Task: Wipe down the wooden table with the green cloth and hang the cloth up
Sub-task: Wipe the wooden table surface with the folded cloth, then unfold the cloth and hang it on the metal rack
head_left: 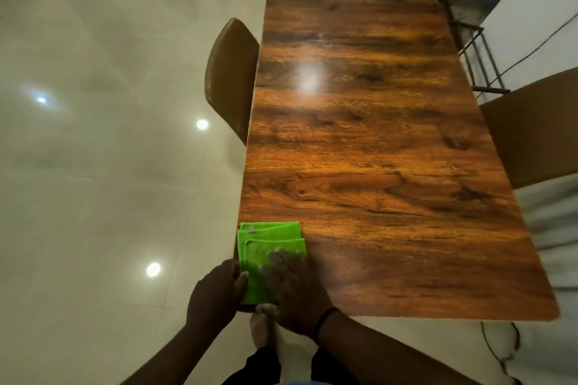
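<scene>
Head view shows your right hand (pixel 289 286) spread flat on the folded bright green microfibre cloth (pixel 269 255) at the near left corner of the glossy wood-grain bench (pixel 375 150), while your left hand (pixel 215 291) pinches its edge, seemingly steadying it for wiping.

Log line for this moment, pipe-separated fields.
green cloth: folded, flat on wooden table near-left corner | right hand: palm pressing cloth | left hand: at cloth's left edge | hanging: not done

Folded green cloth (pixel 269 255) on table corner (pixel 375 166)
</scene>
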